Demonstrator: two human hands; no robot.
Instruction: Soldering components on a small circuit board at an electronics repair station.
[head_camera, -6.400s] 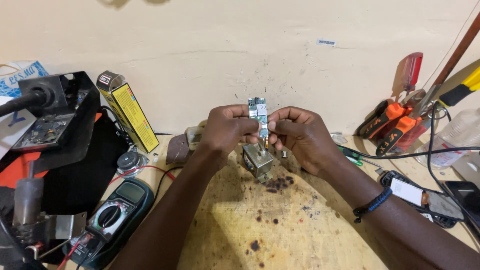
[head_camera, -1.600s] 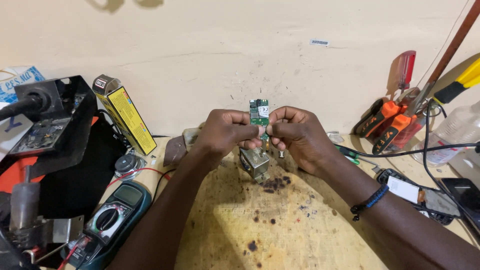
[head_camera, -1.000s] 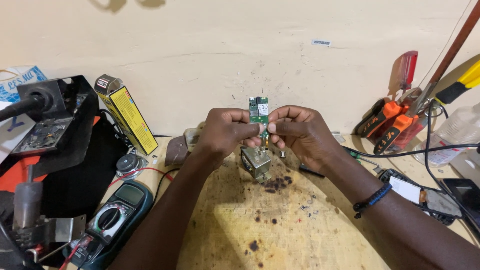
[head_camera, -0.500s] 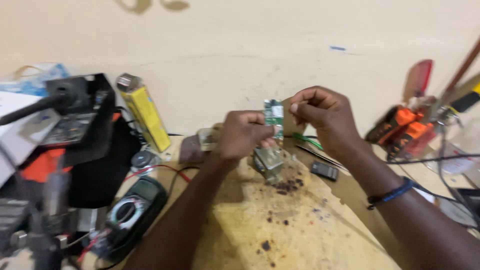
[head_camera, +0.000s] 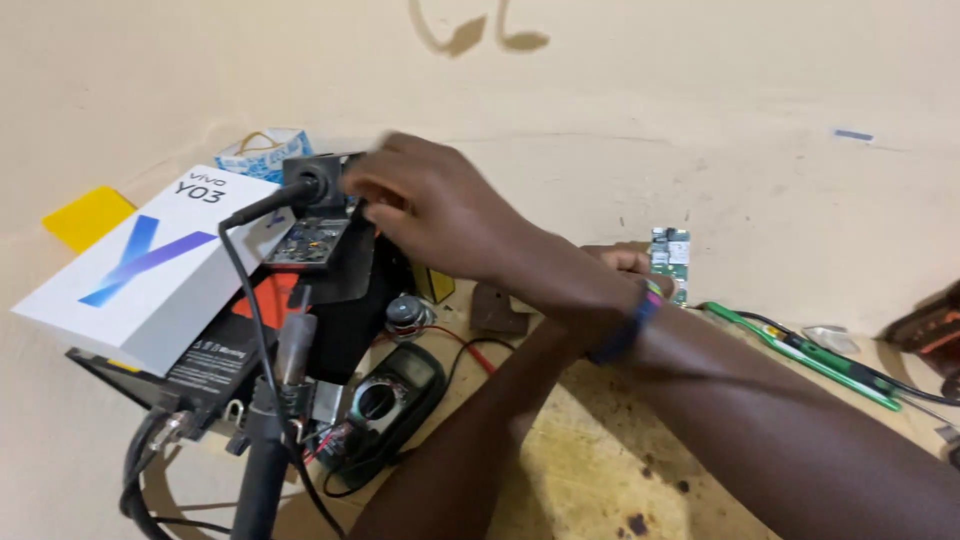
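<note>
One view only, from a camera on the person's head, looking down and forward across the bench (head_camera: 600, 480) toward the wall (head_camera: 620, 110) behind its far edge. It sits close: the right arm (head_camera: 700, 390) fills the lower right, crossing leftward. The view is turned toward the bench's left side, where the black station (head_camera: 330, 270) stands; the right edge is cut off.

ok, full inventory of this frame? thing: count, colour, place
circuit board: 1, green, centre-right, held upright
multimeter: 1, black, lower centre
black station: 1, black, left of centre
white box: 1, white with blue stripe, left
yellow card: 1, yellow, far left
green tool: 1, green, right
bench: 1, tan, stained, bottom
left hand: mostly hidden behind forearm, holding board
right hand: reaching across to station
</note>
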